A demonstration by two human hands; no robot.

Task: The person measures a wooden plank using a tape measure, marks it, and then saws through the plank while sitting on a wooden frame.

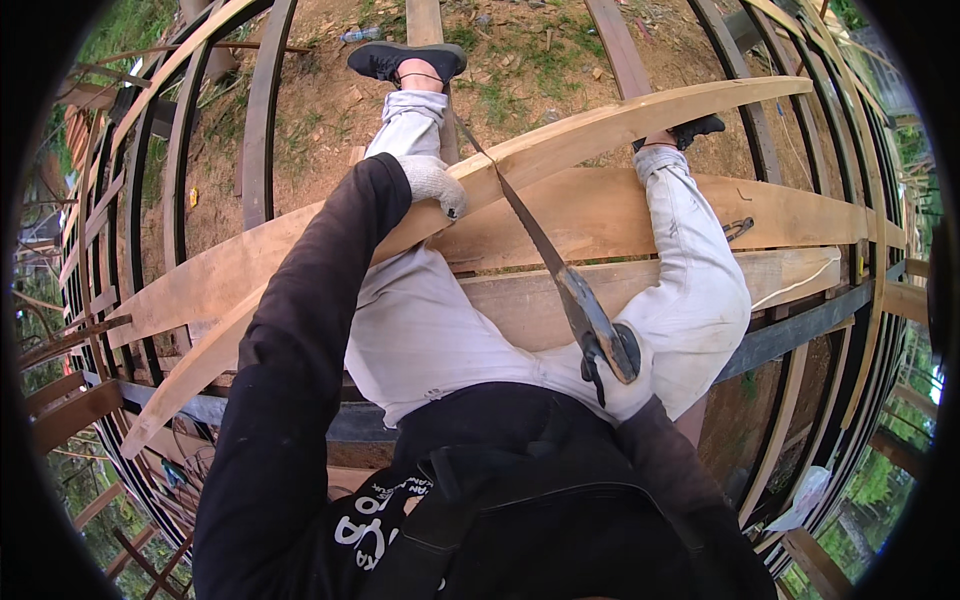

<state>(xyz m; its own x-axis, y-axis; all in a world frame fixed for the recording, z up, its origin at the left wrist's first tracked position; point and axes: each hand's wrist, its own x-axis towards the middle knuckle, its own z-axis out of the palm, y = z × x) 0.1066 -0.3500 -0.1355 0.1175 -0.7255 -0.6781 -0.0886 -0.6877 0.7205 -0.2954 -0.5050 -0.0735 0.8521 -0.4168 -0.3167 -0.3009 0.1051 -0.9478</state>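
Observation:
A long pale board (640, 115) runs diagonally across my legs. My left hand (433, 185), in a light knit glove, is closed over the board, left of the saw. The handsaw (535, 230) has its blade across the board's edge, its far end beyond it toward my left shoe (395, 62). My right hand (618, 375), also gloved, is wrapped round the saw's worn handle near my lap, lower right of the board. My white-trousered right leg (700, 280) is bent at the right.
Wide planks (545, 215) lie beneath my legs on dark beams (785, 318), with gaps over dirt ground (530, 70). A dark metal tool (738, 228) lies on the right plank. A plastic bottle (358, 35) is below at the top. A plastic bag (795, 500) is at lower right.

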